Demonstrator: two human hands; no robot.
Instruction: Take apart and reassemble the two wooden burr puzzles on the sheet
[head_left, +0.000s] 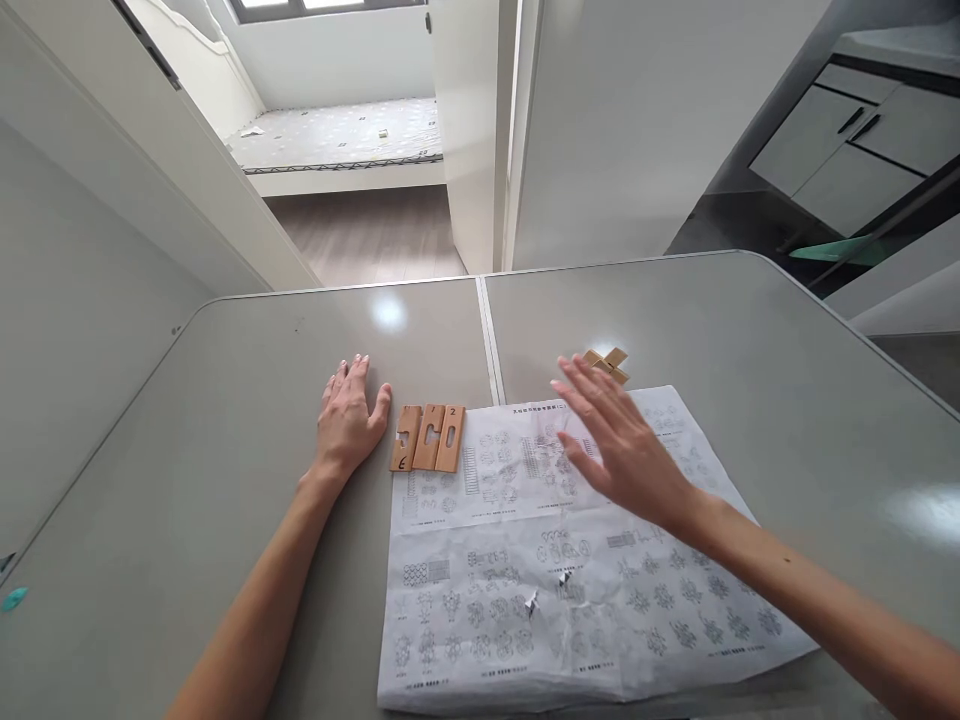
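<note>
My left hand [348, 420] lies flat on the grey table, fingers spread and holding nothing. Just right of it, three flat wooden pieces [428, 438] with cut-out slots and marked ends lie side by side over the top left corner of a printed sheet [510, 540]. My right hand [619, 440] is over the upper part of the sheet, its fingers stretched out with nothing in them. Beyond its fingertips, a small crossed wooden assembly [615, 358] sits on the table, partly hidden by the fingers. The creased sheet has rows of small diagrams and two small torn spots.
The grey table [247, 350] has a pale seam running away from the sheet and a raised rim at the far side. A small teal object [14, 599] is at the left edge. Beyond are a doorway, a bed [345, 135] and white cabinets [855, 150].
</note>
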